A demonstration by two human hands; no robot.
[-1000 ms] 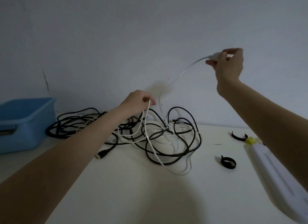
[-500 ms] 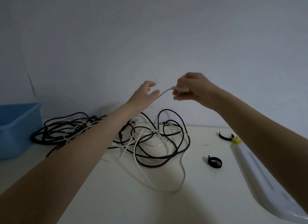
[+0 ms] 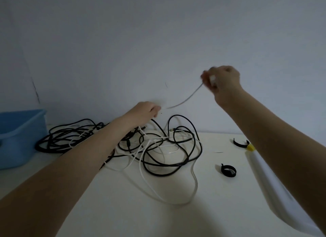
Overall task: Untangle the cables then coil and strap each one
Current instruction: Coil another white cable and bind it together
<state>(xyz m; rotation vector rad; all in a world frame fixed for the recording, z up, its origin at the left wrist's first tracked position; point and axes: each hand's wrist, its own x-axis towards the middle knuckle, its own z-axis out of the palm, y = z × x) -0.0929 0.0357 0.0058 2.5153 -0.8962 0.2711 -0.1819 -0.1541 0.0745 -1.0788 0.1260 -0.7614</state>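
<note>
The white cable (image 3: 183, 100) runs taut through the air between both hands, and the rest of it lies looped among the black cables (image 3: 169, 148) in a tangle on the tabletop (image 3: 123, 210). The right hand (image 3: 223, 79) is raised near the wall, its grip closed on the cable's plug end. The left hand (image 3: 144, 110) sits lower, just above the tangle, its fingers curled round the same cable further along. The step in hand appears to be untangling: drawing the white cable out of the pile length by length. The next move probably calls for the left hand to let the cable slide while the right pulls, watching for snags where white loops pass under black ones. Two black straps (image 3: 228, 170) lie on the tabletop to the right, well apart from the tangle, unused so far. A blue tub (image 3: 21, 130) stands at the left.
</note>
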